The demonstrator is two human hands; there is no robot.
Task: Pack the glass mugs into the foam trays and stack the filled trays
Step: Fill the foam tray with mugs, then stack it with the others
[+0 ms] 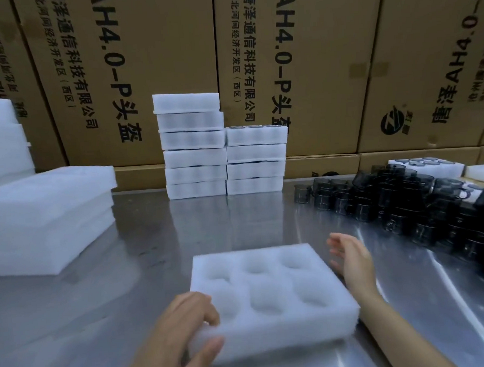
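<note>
The left hand gripped the near-left corner of an empty six-pocket foam tray lying on the steel table, thumb at its front edge. The right hand, fingers spread and holding nothing, hovered just beside the tray's right side. Dark glass mugs stood beyond the right hand; the filled tray stacks stood well beyond both.

Left hand grips empty foam tray
</note>
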